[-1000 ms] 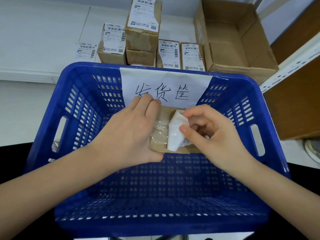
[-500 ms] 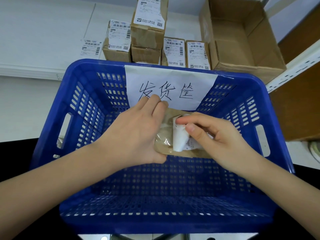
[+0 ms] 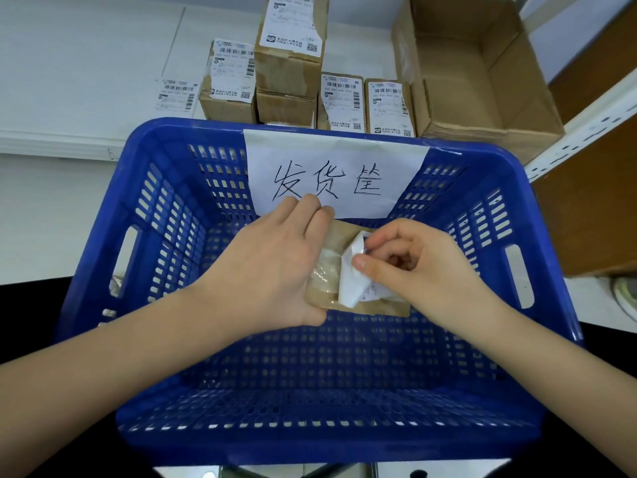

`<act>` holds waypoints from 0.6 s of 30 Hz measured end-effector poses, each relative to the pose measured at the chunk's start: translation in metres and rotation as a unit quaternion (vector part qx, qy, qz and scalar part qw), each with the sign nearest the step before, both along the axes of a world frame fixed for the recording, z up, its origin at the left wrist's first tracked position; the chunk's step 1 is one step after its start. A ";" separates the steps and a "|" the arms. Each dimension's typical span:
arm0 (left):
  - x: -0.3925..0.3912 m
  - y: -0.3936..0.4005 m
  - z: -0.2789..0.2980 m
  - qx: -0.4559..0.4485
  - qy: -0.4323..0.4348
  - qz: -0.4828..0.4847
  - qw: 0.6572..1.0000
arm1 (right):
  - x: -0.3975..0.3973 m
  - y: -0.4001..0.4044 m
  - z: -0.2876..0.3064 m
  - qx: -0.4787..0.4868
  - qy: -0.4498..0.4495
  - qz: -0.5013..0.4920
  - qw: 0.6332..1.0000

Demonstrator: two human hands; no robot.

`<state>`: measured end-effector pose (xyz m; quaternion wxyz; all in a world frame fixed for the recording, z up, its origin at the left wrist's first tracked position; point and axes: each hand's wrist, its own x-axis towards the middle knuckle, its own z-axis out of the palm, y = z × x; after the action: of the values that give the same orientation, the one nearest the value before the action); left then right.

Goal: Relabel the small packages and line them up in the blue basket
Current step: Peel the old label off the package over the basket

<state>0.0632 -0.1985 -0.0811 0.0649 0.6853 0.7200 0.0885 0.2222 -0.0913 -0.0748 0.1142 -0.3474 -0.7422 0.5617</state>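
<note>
left hand (image 3: 272, 267) gripping small cardboard package (image 3: 339, 267) inside blue basket (image 3: 165, 208), near its far wall. right hand (image 3: 427, 270) pinching half-peeled white label (image 3: 351, 281) on package top.

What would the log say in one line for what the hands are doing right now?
left hand: holds package | right hand: pinches white label, partly peeled | place: blue basket | stage: relabel, not lined up

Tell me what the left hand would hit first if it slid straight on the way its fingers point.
Probably the paper sign on the blue basket far wall: the left hand holds the package, fingertips pointing away from the person and already overlapping the sign's lower edge. Depth is unclear.
</note>
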 end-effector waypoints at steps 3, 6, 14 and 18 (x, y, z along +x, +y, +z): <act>0.002 -0.001 -0.002 -0.005 0.003 -0.006 1.000 | -0.001 -0.001 0.001 -0.006 -0.012 0.009 1.000; 0.006 -0.001 -0.006 -0.015 0.007 -0.017 1.000 | -0.001 -0.001 -0.001 -0.017 -0.035 0.024 0.999; 0.011 0.000 -0.010 -0.017 0.008 -0.025 0.999 | 0.003 -0.004 -0.004 0.064 -0.090 0.049 0.993; 0.005 0.003 -0.005 -0.002 -0.035 0.008 0.999 | 0.002 -0.003 0.004 0.030 -0.059 0.041 0.997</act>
<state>0.0687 -0.1956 -0.0864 0.0910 0.6756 0.7230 0.1117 0.2245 -0.0939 -0.0709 0.0571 -0.3453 -0.7778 0.5221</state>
